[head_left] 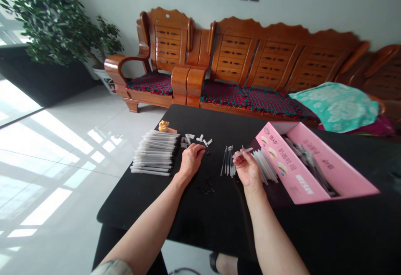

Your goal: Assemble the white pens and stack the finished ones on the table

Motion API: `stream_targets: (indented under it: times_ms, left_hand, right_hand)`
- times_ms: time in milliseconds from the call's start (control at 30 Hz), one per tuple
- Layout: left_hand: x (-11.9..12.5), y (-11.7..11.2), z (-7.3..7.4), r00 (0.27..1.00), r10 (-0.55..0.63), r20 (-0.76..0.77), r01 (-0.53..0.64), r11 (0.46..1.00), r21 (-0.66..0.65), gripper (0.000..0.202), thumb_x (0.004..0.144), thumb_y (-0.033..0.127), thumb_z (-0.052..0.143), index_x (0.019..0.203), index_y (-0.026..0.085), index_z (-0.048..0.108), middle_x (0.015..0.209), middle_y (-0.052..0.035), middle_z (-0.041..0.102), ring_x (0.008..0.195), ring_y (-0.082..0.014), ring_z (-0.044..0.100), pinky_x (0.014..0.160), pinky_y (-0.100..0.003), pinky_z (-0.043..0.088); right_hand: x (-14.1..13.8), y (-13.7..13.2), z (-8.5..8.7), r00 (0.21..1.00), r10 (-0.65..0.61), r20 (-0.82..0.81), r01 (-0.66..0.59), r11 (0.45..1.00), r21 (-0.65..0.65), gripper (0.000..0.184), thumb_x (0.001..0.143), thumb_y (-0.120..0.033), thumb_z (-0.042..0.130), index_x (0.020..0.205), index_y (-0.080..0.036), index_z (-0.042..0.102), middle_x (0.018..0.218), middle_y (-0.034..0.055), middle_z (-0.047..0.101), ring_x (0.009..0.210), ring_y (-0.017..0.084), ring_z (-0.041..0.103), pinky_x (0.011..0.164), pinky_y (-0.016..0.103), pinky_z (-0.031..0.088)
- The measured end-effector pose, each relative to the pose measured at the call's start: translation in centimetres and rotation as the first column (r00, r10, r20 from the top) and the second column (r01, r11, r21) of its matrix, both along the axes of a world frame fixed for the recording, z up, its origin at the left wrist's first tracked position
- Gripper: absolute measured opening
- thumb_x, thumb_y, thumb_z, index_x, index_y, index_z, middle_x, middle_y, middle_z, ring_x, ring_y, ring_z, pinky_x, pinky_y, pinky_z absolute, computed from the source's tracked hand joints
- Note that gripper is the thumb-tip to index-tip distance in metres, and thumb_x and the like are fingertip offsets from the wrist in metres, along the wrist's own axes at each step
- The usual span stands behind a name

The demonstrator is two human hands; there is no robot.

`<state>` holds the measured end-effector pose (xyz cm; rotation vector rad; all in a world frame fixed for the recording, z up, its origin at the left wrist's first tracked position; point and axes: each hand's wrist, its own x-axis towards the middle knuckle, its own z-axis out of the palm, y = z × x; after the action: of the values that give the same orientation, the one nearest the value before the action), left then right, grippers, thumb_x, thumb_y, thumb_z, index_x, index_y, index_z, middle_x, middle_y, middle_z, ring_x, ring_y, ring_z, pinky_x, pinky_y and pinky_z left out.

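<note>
In my right hand [249,170], thumb and fingers pinch a whitish translucent pen barrel [242,153], held tilted above the table. My left hand [190,160] is closed in a pinch close to the tabletop; whatever it holds is hidden. Just beyond its fingertips lie several small white plastic pieces [201,139]. Thin dark pen refills [228,162] are laid out left of my right hand, and more whitish barrels [265,167] lie right of it. Small black pieces [206,187] are scattered between my forearms. A stack of whitish pens [155,154] sits to the left.
An open pink box [290,175] with pen parts inside stands at the right of the black table [134,204]. A small yellow-orange figurine [163,126] is behind the pen stack. A wooden sofa [234,54] lines the wall, and a potted plant [62,24] stands left.
</note>
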<state>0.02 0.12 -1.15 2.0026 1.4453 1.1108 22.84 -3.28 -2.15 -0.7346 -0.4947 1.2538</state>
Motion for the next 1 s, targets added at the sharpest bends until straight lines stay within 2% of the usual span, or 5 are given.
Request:
stream_targets:
  times_ms: [133,300,433,600,1000]
  left_hand:
    - [1.2,0.1,-0.7,0.975,-0.129,-0.183,0.132,0.991,0.002,0.026,0.086,0.025,0.062,0.110,0.019,0.069,0.096,-0.0064,0.063,0.083,-0.0173,0.061,0.078,-0.026,0.048]
    - [1.6,0.2,-0.8,0.963,-0.146,-0.228,0.146,0.989,-0.014,0.013,0.085,0.019,0.060,0.094,0.019,0.070,0.093,-0.0061,0.062,0.086,-0.0188,0.061,0.077,-0.028,0.048]
    - [1.3,-0.2,-0.5,0.967,-0.200,0.159,0.226,0.960,-0.164,0.011,0.083,0.020,0.062,0.092,0.018,0.069,0.083,-0.0045,0.065,0.076,-0.0165,0.064,0.073,-0.028,0.051]
    - [1.7,-0.8,0.0,0.636,-0.145,0.758,0.539,0.786,-0.302,0.030,0.074,0.033,0.075,0.090,0.011,0.064,0.072,-0.0037,0.065,0.066,-0.0150,0.066,0.064,-0.027,0.054]
    - [2.0,-1.1,0.0,0.556,-0.104,0.825,0.611,0.724,-0.320,0.036,0.066,0.035,0.082,0.085,0.008,0.067,0.075,-0.0060,0.069,0.068,-0.0138,0.067,0.069,-0.026,0.054]
  right_hand:
    - [-0.9,-0.3,0.4,0.995,0.074,0.063,-0.075,0.997,0.018,0.015,0.072,-0.021,0.076,0.085,-0.017,0.072,0.073,0.0034,0.077,0.059,0.015,0.072,0.055,0.024,0.062]
    - [-1.0,-0.3,0.5,0.992,0.091,0.090,-0.095,0.995,0.043,0.015,0.072,-0.022,0.078,0.085,-0.018,0.071,0.074,0.0036,0.077,0.059,0.016,0.073,0.056,0.024,0.062]
    - [-1.1,-0.3,0.4,0.993,0.071,0.096,-0.075,0.996,0.037,0.017,0.071,-0.022,0.079,0.085,-0.017,0.070,0.075,0.0042,0.077,0.062,0.016,0.073,0.057,0.024,0.062]
    - [-1.6,-0.4,0.6,0.987,0.027,0.156,-0.032,0.999,0.029,0.021,0.072,-0.022,0.079,0.086,-0.016,0.066,0.076,0.0056,0.077,0.064,0.018,0.074,0.059,0.026,0.062]
    - [-2.5,-0.8,1.0,0.962,0.053,0.266,-0.066,0.997,0.037,0.024,0.074,-0.024,0.078,0.091,-0.017,0.062,0.078,0.0065,0.076,0.063,0.019,0.073,0.059,0.028,0.062]
